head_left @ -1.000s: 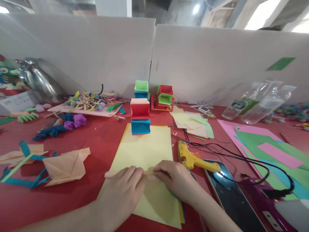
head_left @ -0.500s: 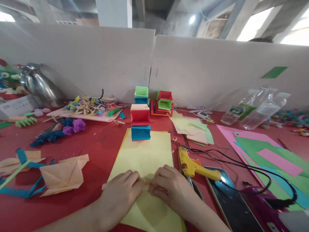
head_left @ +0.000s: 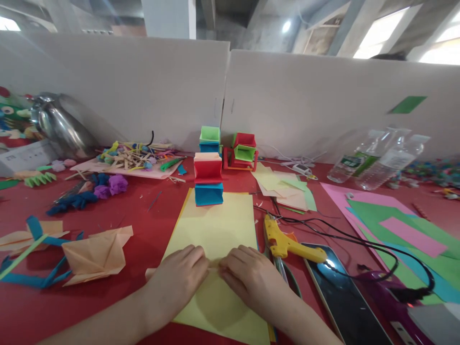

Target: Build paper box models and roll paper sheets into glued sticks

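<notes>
My left hand (head_left: pixel 178 280) and my right hand (head_left: pixel 247 278) lie side by side on a yellow sheet of paper (head_left: pixel 217 230) on the red table (head_left: pixel 143 215). Their fingertips meet and press on a narrow peach paper strip (head_left: pixel 151 273), whose end sticks out to the left of my left hand. Both hands have their fingers curled and pinched onto this strip. A stack of folded paper boxes, blue at the bottom (head_left: pixel 209 193) and red above, stands at the sheet's far edge.
A yellow glue gun (head_left: pixel 287 243) with a black cable lies right of the sheet, beside a phone (head_left: pixel 345 297). Coloured sheets (head_left: pixel 402 225) and plastic bottles (head_left: pixel 381 160) are at right. Peach folded paper (head_left: pixel 95 254), blue strips, sticks on a tray (head_left: pixel 132 158) and a metal kettle (head_left: pixel 61 124) are at left.
Both hands have slid a little toward me and to the left along the yellow sheet, still pressing the peach strip. The camera has tilted slightly upward.
</notes>
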`<state>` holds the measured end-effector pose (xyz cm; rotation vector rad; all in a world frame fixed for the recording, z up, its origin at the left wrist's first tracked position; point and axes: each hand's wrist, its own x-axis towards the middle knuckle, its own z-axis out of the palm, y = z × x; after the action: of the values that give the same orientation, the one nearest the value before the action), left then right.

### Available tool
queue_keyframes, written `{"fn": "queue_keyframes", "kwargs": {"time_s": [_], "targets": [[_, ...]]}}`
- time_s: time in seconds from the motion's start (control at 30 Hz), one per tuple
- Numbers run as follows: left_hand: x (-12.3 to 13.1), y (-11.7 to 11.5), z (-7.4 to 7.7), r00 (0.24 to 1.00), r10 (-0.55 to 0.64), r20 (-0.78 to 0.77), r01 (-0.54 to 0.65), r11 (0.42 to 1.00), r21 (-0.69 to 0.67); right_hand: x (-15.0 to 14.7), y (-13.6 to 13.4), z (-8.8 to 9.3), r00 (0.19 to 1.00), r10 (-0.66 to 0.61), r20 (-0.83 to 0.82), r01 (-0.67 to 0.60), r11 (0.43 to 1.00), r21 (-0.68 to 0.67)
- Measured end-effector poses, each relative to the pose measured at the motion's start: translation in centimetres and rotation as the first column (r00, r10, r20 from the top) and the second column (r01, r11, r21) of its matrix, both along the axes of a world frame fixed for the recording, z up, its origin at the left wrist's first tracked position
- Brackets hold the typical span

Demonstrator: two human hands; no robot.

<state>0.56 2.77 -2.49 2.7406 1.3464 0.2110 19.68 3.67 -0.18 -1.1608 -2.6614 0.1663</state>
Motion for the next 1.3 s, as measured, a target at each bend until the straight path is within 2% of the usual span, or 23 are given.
{"fn": "queue_keyframes", "kwargs": {"time_s": [0.1,0.2,0.3,0.43,0.57,0.67,0.83,1.0,1.3], "targets": [[0.1,0.1,0.4,0.999,-0.012,0.045,0.011,1.0,0.016,0.1,0.1,-0.2,0.999,0.044,-0.002,-0.044,0.998,0.039],[0.1,0.3,0.7,0.996,-0.034,0.078,0.033,0.999,0.023,0.4,0.2,-0.2,0.999,0.03,-0.039,-0.029,0.999,0.019],[-0.4,0.4,1.2,0.996,-0.08,0.049,0.08,0.997,-0.007,0.7,0.4,0.2,0.995,0.006,-0.104,-0.016,0.995,-0.101],[-1.0,0.4,2.1,0.994,-0.106,-0.024,0.103,0.99,-0.099,1.0,0.4,1.1,0.99,0.002,-0.138,-0.044,0.952,-0.302],[-0.8,0.1,2.8,0.996,-0.091,-0.009,0.087,0.973,-0.215,1.0,0.2,1.5,0.992,0.014,-0.124,-0.061,0.92,-0.387],[-0.4,-0.2,2.8,0.997,-0.052,0.05,0.065,0.954,-0.292,0.6,0.2,1.2,0.996,0.039,-0.083,-0.065,0.94,-0.335],[-0.4,0.0,2.6,0.992,-0.016,0.128,0.058,0.942,-0.33,0.4,0.4,0.9,0.993,0.067,-0.101,-0.087,0.974,-0.207],[-1.5,0.6,3.0,0.983,-0.005,0.185,0.07,0.934,-0.351,1.4,0.8,1.3,0.991,0.007,-0.133,-0.039,0.971,-0.235],[-1.7,1.0,2.7,0.997,-0.007,0.082,0.025,0.976,-0.218,1.2,0.7,0.9,0.992,-0.049,-0.115,0.029,0.984,-0.176]]}}
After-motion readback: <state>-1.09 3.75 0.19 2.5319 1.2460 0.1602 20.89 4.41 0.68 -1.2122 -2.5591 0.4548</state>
